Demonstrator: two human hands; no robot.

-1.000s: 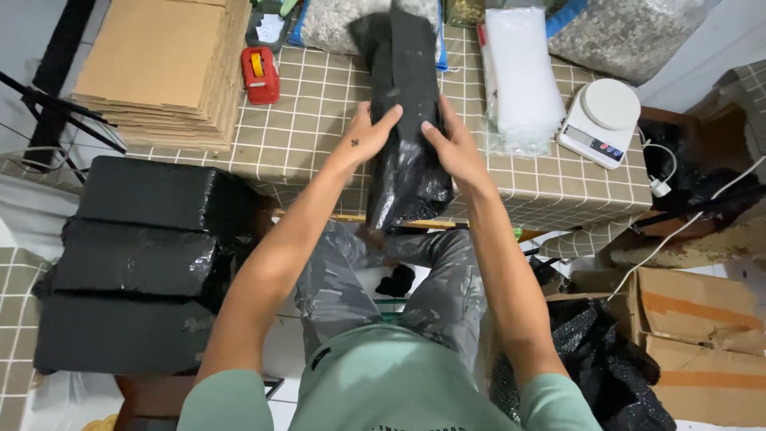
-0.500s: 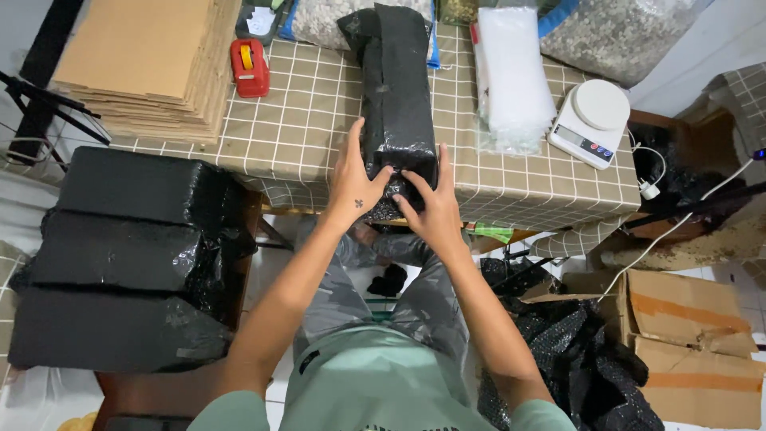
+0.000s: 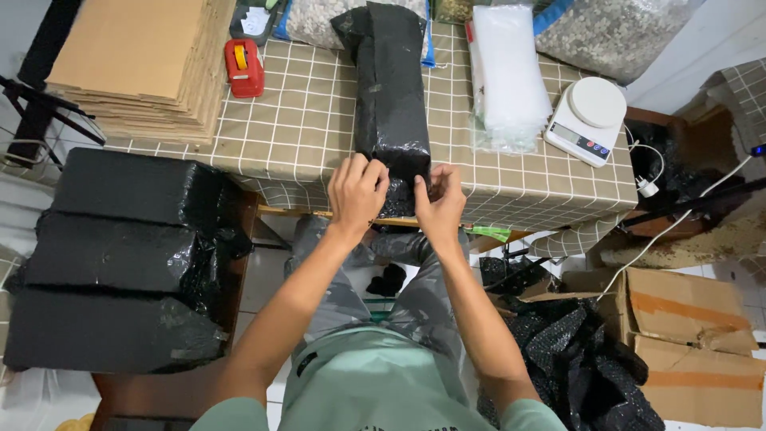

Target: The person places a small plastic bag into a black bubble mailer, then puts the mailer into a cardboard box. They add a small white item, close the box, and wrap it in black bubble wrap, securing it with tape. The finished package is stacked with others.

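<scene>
A long package wrapped in black bubble wrap (image 3: 391,88) lies lengthwise on the checked tablecloth (image 3: 303,128), its near end at the table's front edge. My left hand (image 3: 357,191) grips the loose wrap at that near end from the left. On the right side of the same end, my right hand (image 3: 440,203) pinches the wrap. Both hands' fingers are curled around the black wrap.
A red tape dispenser (image 3: 243,68) and a cardboard stack (image 3: 140,68) sit at the table's left. Clear bags (image 3: 507,76) and a white scale (image 3: 586,120) are on the right. Black wrapped packages (image 3: 120,263) are stacked at left; cardboard boxes (image 3: 686,343) and black wrap scraps (image 3: 574,359) at lower right.
My hands slid down the package from its middle to its near end and closed on the loose wrap there. The package now lies straight on the table.
</scene>
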